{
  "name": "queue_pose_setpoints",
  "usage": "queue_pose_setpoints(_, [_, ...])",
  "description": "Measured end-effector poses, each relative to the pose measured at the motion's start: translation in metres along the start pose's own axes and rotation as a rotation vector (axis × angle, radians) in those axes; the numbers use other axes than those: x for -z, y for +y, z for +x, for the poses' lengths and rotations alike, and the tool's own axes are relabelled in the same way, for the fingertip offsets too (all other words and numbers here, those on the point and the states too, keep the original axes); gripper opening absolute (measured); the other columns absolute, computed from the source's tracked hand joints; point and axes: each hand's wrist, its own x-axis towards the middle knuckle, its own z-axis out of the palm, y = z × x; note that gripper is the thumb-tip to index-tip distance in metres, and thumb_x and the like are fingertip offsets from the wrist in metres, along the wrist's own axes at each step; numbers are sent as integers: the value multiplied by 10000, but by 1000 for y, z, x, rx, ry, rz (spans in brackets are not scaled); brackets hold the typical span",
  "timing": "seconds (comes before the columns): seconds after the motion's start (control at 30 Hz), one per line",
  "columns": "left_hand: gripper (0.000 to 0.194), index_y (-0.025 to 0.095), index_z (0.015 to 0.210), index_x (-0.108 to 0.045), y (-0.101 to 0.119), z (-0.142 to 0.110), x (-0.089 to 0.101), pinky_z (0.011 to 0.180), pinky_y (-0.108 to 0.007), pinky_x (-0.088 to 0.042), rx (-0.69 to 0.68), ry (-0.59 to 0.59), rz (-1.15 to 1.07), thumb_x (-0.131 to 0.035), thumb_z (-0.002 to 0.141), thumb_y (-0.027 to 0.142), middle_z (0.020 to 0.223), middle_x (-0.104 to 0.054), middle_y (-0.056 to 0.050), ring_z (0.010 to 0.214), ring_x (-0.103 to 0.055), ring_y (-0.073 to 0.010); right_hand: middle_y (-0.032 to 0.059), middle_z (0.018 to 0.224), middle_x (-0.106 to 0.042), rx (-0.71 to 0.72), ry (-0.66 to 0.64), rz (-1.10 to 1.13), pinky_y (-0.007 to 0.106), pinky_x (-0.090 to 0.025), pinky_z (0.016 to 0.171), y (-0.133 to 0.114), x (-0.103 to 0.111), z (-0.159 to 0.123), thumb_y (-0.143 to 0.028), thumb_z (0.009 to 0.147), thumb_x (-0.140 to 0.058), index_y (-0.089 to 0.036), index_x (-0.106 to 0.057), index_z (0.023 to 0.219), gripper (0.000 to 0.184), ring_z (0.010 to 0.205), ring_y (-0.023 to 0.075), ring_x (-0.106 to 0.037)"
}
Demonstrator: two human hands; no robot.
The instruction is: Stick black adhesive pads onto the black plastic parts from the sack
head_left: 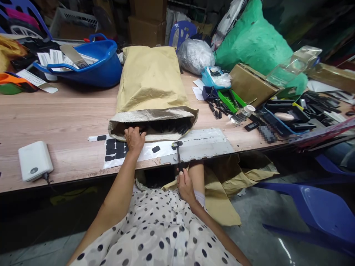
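A yellow-brown sack [152, 83] lies on the table with its mouth facing me, and many black pieces [177, 126] show inside. My left hand [135, 141] is at the lower left of that mouth, fingers curled; their tips and whatever they hold are hidden. Low at the table's front edge, my right hand [185, 185] is closed round the black handle of a small hammer [179, 155], its head over a grey plate [205, 145]. Left of the hammer are a sheet of black stickers [115, 149] and a single black sticker [156, 149].
A white box with a cord [35, 161] sits at the left. Behind it stands a blue basin [91, 68] with cartons. On the right are a clear bottle [242, 115], a green tray [231, 100] and black parts. A blue chair [324, 210] stands at lower right.
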Motion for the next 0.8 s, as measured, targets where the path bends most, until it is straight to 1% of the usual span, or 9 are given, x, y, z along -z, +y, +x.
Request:
queue_pose_setpoints(0.07, [114, 200, 923, -679, 0, -13, 6, 914, -471, -459, -103, -19, -60, -639, 848, 277, 968, -640, -114, 1007, -546, -326, 17, 737, -585, -3, -1, 1, 309, -481, 646, 2, 0, 0, -484, 993, -369, -202, -626, 1170, 421, 680, 187, -547])
queue_pose_setpoints(0.1, [117, 212, 934, -683, 0, -21, 8, 905, -447, -463, -164, -48, -93, -633, 858, 286, 957, -650, -93, 976, -554, -300, 17, 739, -587, -5, 0, 3, 308, -481, 647, 2, 0, -1, -481, 992, -371, -201, -624, 1176, 420, 683, 187, -547])
queue_pose_setpoints(0.2, [110, 235, 935, -697, 1, -46, 8, 881, -396, -464, -323, -187, -170, -657, 846, 285, 924, -675, -49, 930, -564, -255, 20, 750, -589, -13, 1, 10, 308, -481, 649, 2, 0, -1, -478, 992, -372, -197, -624, 1183, 424, 690, 186, -546])
queue_pose_setpoints(0.27, [106, 238, 926, -706, 1, -58, 4, 859, -381, -459, -367, -271, -187, -675, 831, 276, 912, -685, -38, 924, -566, -245, 20, 751, -589, -15, 0, 6, 306, -480, 645, 1, 0, -1, -482, 993, -367, -195, -629, 1173, 429, 685, 184, -546])
queue_pose_setpoints(0.37, [104, 238, 917, -719, -1, -68, -3, 830, -374, -445, -365, -319, -171, -681, 824, 268, 917, -689, -37, 930, -568, -244, 13, 731, -588, -3, 15, -8, 298, -476, 633, -2, 2, -1, -488, 987, -380, -190, -639, 1158, 430, 672, 181, -540])
queue_pose_setpoints(0.47, [109, 246, 918, -730, -1, -67, -5, 832, -376, -439, -363, -336, -167, -685, 822, 273, 915, -685, -36, 928, -566, -243, 11, 722, -596, 5, 36, -19, 293, -475, 628, -8, 3, -2, -490, 978, -399, -186, -652, 1134, 425, 670, 180, -541])
queue_pose_setpoints(0.6, [122, 258, 931, -740, 0, -65, -3, 850, -378, -440, -369, -354, -180, -688, 824, 289, 899, -675, -31, 925, -562, -240, 24, 739, -629, 11, 28, -30, 306, -496, 650, -19, 4, -6, -491, 965, -418, -186, -672, 1095, 418, 672, 187, -568])
queue_pose_setpoints(0.67, [126, 260, 935, -743, 1, -65, -3, 852, -378, -440, -357, -359, -176, -688, 827, 292, 900, -672, -32, 932, -560, -241, 40, 787, -665, 42, 18, -33, 315, -521, 696, -24, 4, -8, -492, 958, -432, -190, -675, 1113, 417, 727, 200, -607])
queue_pose_setpoints(0.8, [123, 258, 933, -748, 3, -66, -2, 868, -383, -438, -336, -365, -177, -688, 829, 283, 899, -665, -36, 938, -560, -243, 82, 958, -715, 154, 12, -57, 336, -543, 822, -30, 5, -10, -479, 955, -450, -203, -676, 1159, 411, 932, 235, -662])
